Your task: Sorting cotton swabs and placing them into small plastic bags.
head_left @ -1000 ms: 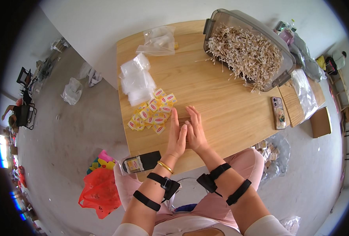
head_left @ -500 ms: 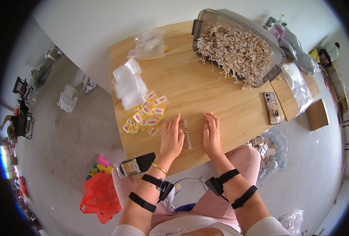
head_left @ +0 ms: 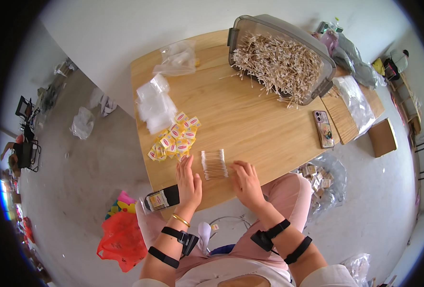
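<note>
A neat row of cotton swabs (head_left: 214, 165) lies side by side on the wooden table in front of me. To its left is my left hand (head_left: 189, 184), fingers stretched out, holding nothing. On the other side my right hand (head_left: 247, 184) has its fingers a little bent, with the tips close to the swabs' right ends; whether they touch cannot be made out. Beyond my left hand lies a pile of small yellow-and-white printed cards (head_left: 176, 138). A clear bag of swabs with a card in it (head_left: 157, 201) rests on a black holder (head_left: 172, 194) at the table's near left edge.
A grey see-through bin (head_left: 329, 71) tipped on its side spills loose cotton swabs (head_left: 279, 64) at the back right. Clear plastic bags (head_left: 155, 103) lie at the left. A phone (head_left: 323, 129) sits near the right edge. A red bag (head_left: 122, 241) is below the table's left side.
My hands have moved apart and nearer to me, the left one leftward, uncovering the row of swabs between them. The swabs now form one even row.
</note>
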A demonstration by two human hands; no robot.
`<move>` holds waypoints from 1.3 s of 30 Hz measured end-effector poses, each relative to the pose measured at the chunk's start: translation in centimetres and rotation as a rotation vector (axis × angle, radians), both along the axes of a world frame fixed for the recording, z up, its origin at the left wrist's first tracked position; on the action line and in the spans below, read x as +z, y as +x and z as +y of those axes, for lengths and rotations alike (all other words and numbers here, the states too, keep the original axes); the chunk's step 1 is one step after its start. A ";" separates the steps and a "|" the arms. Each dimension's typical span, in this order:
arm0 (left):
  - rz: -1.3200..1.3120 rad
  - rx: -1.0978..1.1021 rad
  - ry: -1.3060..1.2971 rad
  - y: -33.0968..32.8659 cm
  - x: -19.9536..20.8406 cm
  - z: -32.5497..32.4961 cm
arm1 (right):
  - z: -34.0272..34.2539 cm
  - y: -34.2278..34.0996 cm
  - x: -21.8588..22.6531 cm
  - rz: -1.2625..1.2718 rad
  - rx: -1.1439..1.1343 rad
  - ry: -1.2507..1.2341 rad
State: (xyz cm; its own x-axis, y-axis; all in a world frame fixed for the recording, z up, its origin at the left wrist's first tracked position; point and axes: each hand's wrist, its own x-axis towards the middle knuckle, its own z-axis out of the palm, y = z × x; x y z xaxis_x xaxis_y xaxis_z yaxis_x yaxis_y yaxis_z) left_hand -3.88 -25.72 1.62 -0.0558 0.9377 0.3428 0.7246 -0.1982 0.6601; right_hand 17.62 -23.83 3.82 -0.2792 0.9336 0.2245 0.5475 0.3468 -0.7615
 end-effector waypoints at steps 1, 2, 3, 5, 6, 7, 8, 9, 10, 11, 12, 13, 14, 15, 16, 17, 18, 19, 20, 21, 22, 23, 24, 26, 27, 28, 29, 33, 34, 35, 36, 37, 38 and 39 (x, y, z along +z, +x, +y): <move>0.034 0.010 -0.032 -0.3 -0.2 -1.0 | -0.6 -0.2 0.0 -0.017 0.018 0.017; 0.068 0.021 -0.064 -0.5 -0.6 -1.7 | -1.1 -0.4 0.0 -0.021 0.027 0.021; 0.129 0.048 0.022 -0.1 0.0 -1.7 | -1.7 -0.5 0.0 -0.065 0.033 -0.012; 0.107 0.066 -0.001 0.1 0.0 -1.6 | -2.0 -1.1 -0.1 -0.119 0.048 -0.041; 0.093 0.077 -0.025 0.2 -0.1 -1.7 | -2.0 -1.4 -0.2 -0.142 0.046 -0.033; 0.084 0.090 -0.023 0.1 -0.2 -1.6 | -2.0 -1.7 -0.3 -0.165 0.043 -0.024; 0.095 0.108 -0.017 0.0 -0.4 -1.6 | -1.9 -2.0 -0.3 -0.175 0.055 -0.019; 0.106 0.120 -0.010 -0.2 -0.5 -1.5 | -1.6 -2.4 -0.2 -0.195 0.046 -0.009; 0.096 0.128 -0.007 -0.1 -0.5 -1.6 | -1.3 -2.7 -0.1 -0.214 0.035 0.003; 0.107 0.127 -0.004 -0.1 -0.6 -1.6 | -1.0 -3.0 0.0 -0.224 0.042 0.007; 0.119 0.125 -0.001 0.0 -0.6 -1.6 | -0.7 -3.3 -0.1 -0.251 0.029 0.026; 0.110 0.131 0.003 0.0 -0.5 -1.6 | -0.4 -3.5 -0.2 -0.278 0.016 0.045; 0.101 0.125 -0.004 0.0 -0.4 -1.6 | -0.1 -3.8 -0.3 -0.287 0.022 0.050; 0.091 0.120 -0.011 0.0 -0.4 -1.7 | 0.1 -4.0 -0.3 -0.306 0.026 0.067; 0.081 0.127 -0.007 0.1 -0.4 -1.7 | 0.3 -4.2 -0.3 -0.325 0.030 0.085; 0.077 0.126 0.003 0.1 -0.4 -1.7 | 0.4 -4.3 -0.3 -0.335 0.036 0.090; 0.075 0.125 0.010 0.0 -0.4 -1.7 | 0.6 -4.4 -0.2 -0.354 0.041 0.090; 0.067 0.131 0.011 0.0 -0.4 -1.7 | 0.7 -4.5 -0.2 -0.373 0.047 0.091; 0.061 0.132 0.013 0.0 -0.4 -1.7 | 0.9 -4.6 -0.1 -0.381 0.052 0.094; 0.056 0.132 0.014 -0.1 -0.5 -1.7 | 1.0 -4.7 0.0 -0.396 0.051 0.102; 0.049 0.136 0.015 -0.1 -0.5 -1.7 | 1.2 -4.7 0.0 -0.411 0.049 0.110; 0.044 0.135 0.006 -0.1 -0.6 -1.7 | 1.3 -4.8 0.0 -0.417 0.053 0.113; 0.039 0.134 -0.004 -0.2 -0.6 -1.6 | 1.4 -4.8 0.0 -0.428 0.058 0.120; 0.032 0.140 0.009 -0.2 -0.7 -1.6 | 1.7 -4.8 0.0 -0.444 0.067 0.130; 0.030 0.143 0.021 -0.2 -0.7 -1.6 | 1.8 -4.8 0.0 -0.462 0.069 0.138; 0.026 0.147 0.022 -0.2 -0.7 -1.6 | 1.9 -4.8 0.0 -0.480 0.071 0.147; 0.026 0.143 0.004 -0.2 -0.7 -1.6 | 2.0 -4.8 0.0 -0.485 0.074 0.150; 0.097 0.108 -0.002 0.0 -0.7 -1.8 | 2.1 -4.8 0.0 -0.492 0.084 0.140; 0.094 0.112 0.000 0.1 -0.7 -2.0 | 2.2 -4.8 0.0 -0.496 0.087 0.131; 0.151 0.021 0.017 0.1 -0.6 -2.2 | 2.2 -4.9 0.0 -0.499 0.090 0.134; 0.207 -0.070 0.035 0.2 -0.6 -2.4 | 2.3 -4.9 0.0 -0.494 0.091 0.138; 0.204 -0.067 0.038 0.3 -0.7 -2.5 | 2.3 -4.9 0.0 -0.489 0.092 0.141; 0.242 -0.118 0.042 0.2 -0.8 -2.7 | 2.3 -4.9 0.0 -0.492 0.093 0.144; 0.281 -0.169 0.045 0.2 -0.8 -2.8 | 2.2 -5.0 0.0 -0.490 0.097 0.139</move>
